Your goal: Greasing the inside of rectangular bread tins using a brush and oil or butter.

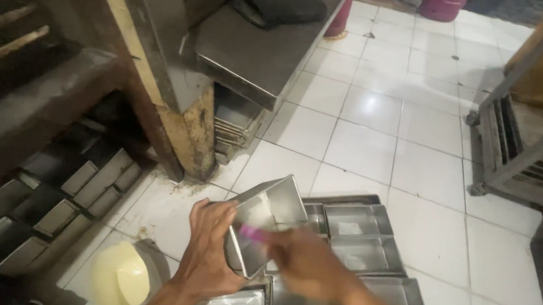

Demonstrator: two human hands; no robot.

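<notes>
Head view: left hand [209,248] clamps a tilted metal loaf tin [264,220]; blurred right hand [304,258] pinches a pink-handled tool [252,232] inside it, over floor tins [363,241].

Your left hand [209,251] grips a loaf tin [263,223] of dull, smooth sheet metal; more tins [363,241] match. Floor [384,124]: glossy white tile, grimy grout. Post [186,122]: rough, worn wood. Butter block [121,278]: pale, matt.
</notes>
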